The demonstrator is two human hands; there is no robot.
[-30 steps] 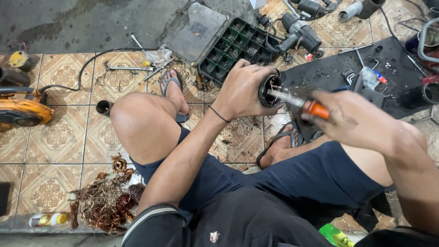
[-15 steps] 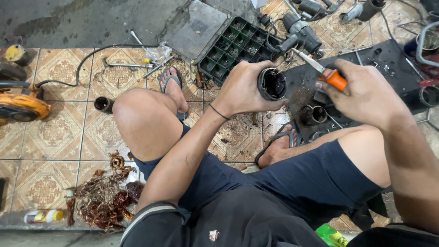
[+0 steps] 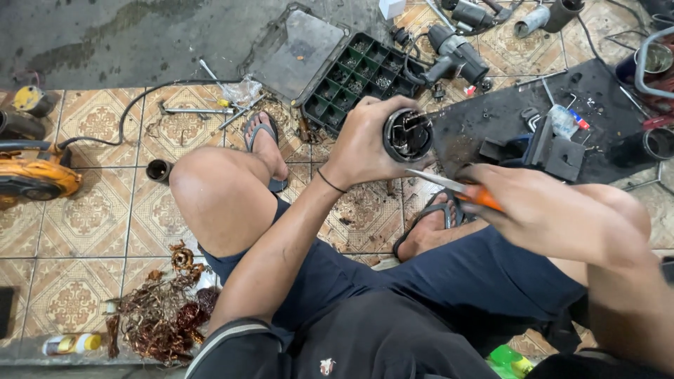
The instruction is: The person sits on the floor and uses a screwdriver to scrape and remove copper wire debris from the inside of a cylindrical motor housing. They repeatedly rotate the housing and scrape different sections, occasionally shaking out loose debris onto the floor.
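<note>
While the left hand (image 3: 365, 144) grips the motor stator (image 3: 407, 134), the right hand (image 3: 544, 210) clasps an orange-handled blade (image 3: 455, 188) just beside it; 1 slip could nick fingers.

The scene is evenly and brightly lit by soft, diffuse light from above; shadows are faint and short, pooling only under the bent knee left of the left hand (image 3: 361, 144) and beneath the legs; no hard glare, though the wet grey concrete (image 3: 126, 35) far beyond the hands shows a dull sheen. The right hand (image 3: 544, 214) is smeared by motion blur, its orange-handled tool (image 3: 460, 189) soft-edged; the left hand and the round metal part (image 3: 407, 135) it grips stay sharp. The wide lens bends the tiled floor (image 3: 84, 210) near the frame edges; the dark shirt nearest the camera is slightly soft.
</note>
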